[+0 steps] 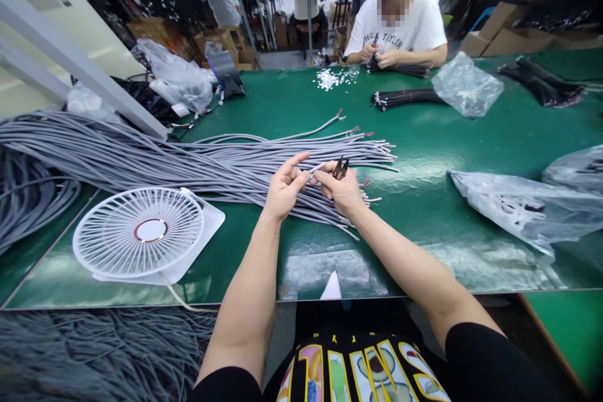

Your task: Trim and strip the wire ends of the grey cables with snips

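My left hand [284, 188] pinches the end of a grey cable [316, 169] between thumb and fingers, its index finger stretched out. Close beside it, my right hand [343, 190] also has its thumb and forefinger at this cable end. A pair of small dark snips [341, 168] is tucked in my right hand, blades pointing up and away from me. Under both hands lies a thick bundle of grey cables [235, 166], running in from the left. Several of their ends at the right show stripped red and white wires [367, 182].
A white fan [141, 232] lies at the left on the green table [414, 201]. Plastic bags [522, 207] are at the right. Across the table a person [400, 19] handles black cables [409, 97] near white scraps [330, 79]. A metal post [85, 44] slants at the left.
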{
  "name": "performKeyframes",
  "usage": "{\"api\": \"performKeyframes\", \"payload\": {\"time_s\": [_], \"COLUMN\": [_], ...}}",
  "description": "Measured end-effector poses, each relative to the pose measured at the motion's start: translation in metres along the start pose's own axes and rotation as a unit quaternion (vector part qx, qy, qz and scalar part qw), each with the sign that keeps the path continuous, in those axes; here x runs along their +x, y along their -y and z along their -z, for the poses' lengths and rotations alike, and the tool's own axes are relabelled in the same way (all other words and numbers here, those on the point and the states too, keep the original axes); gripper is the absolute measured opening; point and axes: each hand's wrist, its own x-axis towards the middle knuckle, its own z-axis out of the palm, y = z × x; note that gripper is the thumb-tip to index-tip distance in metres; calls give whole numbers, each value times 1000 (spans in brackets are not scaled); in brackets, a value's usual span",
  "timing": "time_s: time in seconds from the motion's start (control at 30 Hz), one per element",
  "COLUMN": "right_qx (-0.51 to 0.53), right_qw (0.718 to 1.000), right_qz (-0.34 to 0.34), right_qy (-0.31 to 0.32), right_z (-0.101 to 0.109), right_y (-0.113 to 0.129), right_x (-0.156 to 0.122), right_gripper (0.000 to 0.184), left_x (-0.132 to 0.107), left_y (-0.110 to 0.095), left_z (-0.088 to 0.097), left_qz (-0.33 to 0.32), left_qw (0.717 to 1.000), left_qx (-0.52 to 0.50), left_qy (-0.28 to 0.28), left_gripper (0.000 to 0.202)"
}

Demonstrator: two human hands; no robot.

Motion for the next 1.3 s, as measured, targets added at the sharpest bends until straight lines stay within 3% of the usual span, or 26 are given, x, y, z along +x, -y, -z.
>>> {"api": "performKeyframes", "payload": {"time_s": [0.2, 0.3, 0.4, 0.57, 0.63, 0.7, 0.87, 0.97, 1.1, 1.17, 1.3], "right_qx": [63, 46, -26, -168, -229, -282, -385, -465, -568, -555, -413], "right_qw": [990, 988, 993, 985, 968, 947, 895, 859, 817, 829, 908], "right_qz": [-113, -131, -104, 27, 80, 130, 213, 191, 72, 60, 15], "right_qy": [58, 72, 57, 34, 58, 77, 78, 97, 72, 44, 64], "right_z": [-3, 0, 10, 21, 18, 13, 14, 34, 73, 85, 79], "right_y": [1, 2, 6, 13, 12, 9, 5, 9, 25, 37, 54], "right_x": [2, 1, -2, -4, -4, -4, -6, -7, -12, -18, -32], "right_gripper": [14, 13, 14, 35, 37, 23, 22, 19, 14, 23, 29], "left_x": [-1, -2, -1, -1, -1, -1, -2, -3, -5, -6, -7], "left_y": [1, 1, 0, 1, 2, 3, 5, 6, 6, 6, 4], "left_z": [0, 0, -1, 0, 1, 3, 2, -3, -9, -10, -11], "left_qz": [0, 17, 27, 9, 14, 20, 11, 11, 21, 28, 32], "left_qw": [1000, 999, 999, 1000, 1000, 1000, 999, 997, 993, 989, 983], "left_qx": [-5, 20, 28, 17, 9, 7, 38, 72, 112, 137, 169], "left_qy": [-5, -18, -15, -23, -12, 3, 26, 28, 40, 51, 63], "left_gripper": [43, 35, 32, 33, 38, 41, 29, 24, 22, 22, 23]}}
